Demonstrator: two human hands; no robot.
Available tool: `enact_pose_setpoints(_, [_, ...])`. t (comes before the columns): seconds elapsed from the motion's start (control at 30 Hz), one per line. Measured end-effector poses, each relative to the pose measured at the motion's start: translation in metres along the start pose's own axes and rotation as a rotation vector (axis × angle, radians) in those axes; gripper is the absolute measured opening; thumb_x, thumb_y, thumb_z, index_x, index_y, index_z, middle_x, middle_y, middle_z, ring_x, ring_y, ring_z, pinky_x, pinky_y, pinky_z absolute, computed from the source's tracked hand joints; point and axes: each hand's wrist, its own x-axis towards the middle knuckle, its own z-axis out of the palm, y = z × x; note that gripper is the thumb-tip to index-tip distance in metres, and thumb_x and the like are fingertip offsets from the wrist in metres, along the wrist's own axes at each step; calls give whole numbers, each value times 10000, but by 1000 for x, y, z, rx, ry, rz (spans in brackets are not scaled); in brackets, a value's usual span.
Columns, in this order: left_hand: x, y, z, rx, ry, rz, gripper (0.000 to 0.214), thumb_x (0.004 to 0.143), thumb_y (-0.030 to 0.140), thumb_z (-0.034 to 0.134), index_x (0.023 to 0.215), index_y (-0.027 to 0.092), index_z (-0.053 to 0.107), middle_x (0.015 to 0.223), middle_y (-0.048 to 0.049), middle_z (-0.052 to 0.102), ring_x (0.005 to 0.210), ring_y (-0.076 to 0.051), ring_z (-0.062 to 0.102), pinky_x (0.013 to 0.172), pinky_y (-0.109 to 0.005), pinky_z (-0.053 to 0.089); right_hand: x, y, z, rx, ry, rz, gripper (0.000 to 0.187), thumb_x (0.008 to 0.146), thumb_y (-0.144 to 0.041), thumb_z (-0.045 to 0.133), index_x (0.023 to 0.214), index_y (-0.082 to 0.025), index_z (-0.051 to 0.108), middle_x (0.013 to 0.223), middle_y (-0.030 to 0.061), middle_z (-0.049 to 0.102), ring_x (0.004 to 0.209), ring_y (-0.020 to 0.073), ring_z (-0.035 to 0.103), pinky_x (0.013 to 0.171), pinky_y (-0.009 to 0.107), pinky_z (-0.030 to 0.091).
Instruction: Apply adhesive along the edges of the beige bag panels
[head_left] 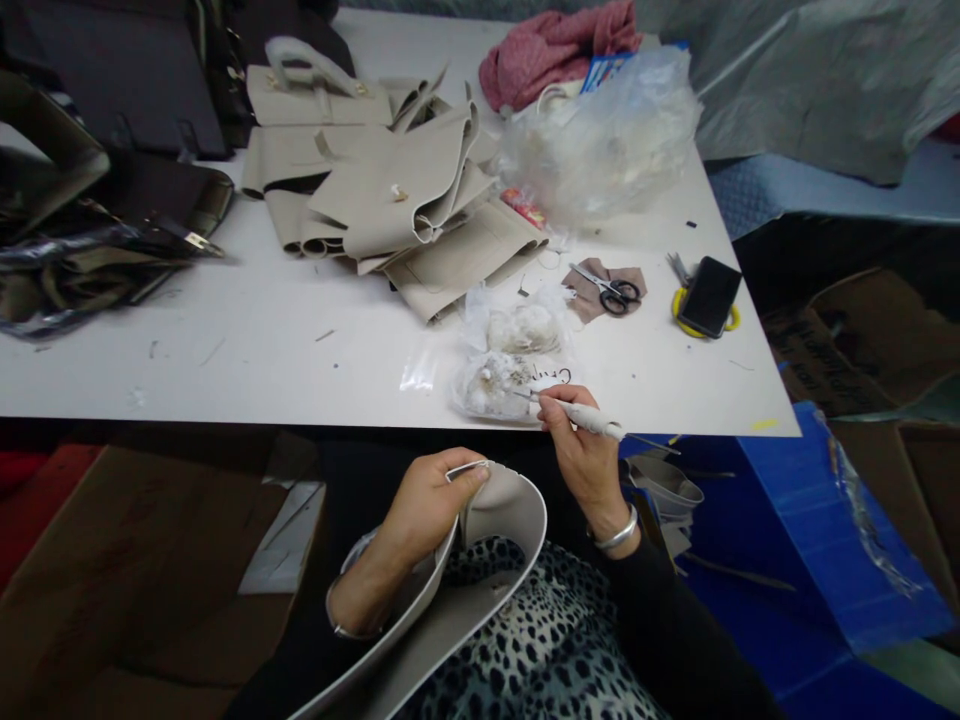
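My left hand (430,505) pinches the edge of a light beige leather-like bag panel (517,505), which curves in a loop over my lap. In my right hand (585,455) is a thin pointed tool with a white handle (589,415), perhaps an awl or a brush. Its tip reaches over a clear plastic bag of whitish, dirty stuff (495,385) at the table's front edge. The bag bears some black handwriting. I cannot make out exactly what the stuff in it is.
Beige bag pieces (397,195) are piled mid-table, dark bags (135,180) at left. Black-handled scissors (611,290) lie on a brown scrap. A black phone-like object (711,295) rests on yellow-handled scissors (677,310). Behind are a large plastic bag (600,140) and a red cloth (555,55).
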Motion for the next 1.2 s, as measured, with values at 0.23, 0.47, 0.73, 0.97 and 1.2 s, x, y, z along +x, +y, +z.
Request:
enact_pose_setpoints(0.23, [-20,20,-12,51,161,76,197,815,382,737,823,194,793,803,-42,758,767,-236,662,739,-313,500,1,0,-1,-12,22,-20,220,1054,-436,620,994,-225,635,850,4,645,743,183,641,712,336,508])
enact_pose_setpoints(0.47, [-42,37,-31,364,383,264,150,860,323,678,748,239,734,765,-15,712,760,-224,643,754,-307,479,2,-1,-1,-14,-14,-25,200,1063,-406,611,1018,-217,655,848,2,639,752,176,627,716,323,484])
enact_pose_setpoints(0.73, [-10,13,-14,5,53,15,221,767,392,765,784,172,745,724,-27,713,691,-202,617,682,-294,465,0,-1,4,-83,-41,-50,227,1073,-425,587,1021,-214,653,866,19,654,777,191,632,753,332,489])
enact_pose_setpoints(0.97, [-14,18,-16,19,62,45,207,766,383,767,786,177,756,750,-34,742,713,-211,646,710,-306,489,-2,0,6,-129,-22,-85,235,1070,-431,596,1011,-216,672,883,29,678,788,198,645,752,338,500])
enact_pose_setpoints(1.2, [-16,17,-13,71,36,36,225,790,381,754,862,170,783,815,-51,765,776,-230,667,748,-321,495,-5,-19,-6,128,30,26,232,1029,-442,672,969,-220,705,839,16,678,709,175,642,677,325,544])
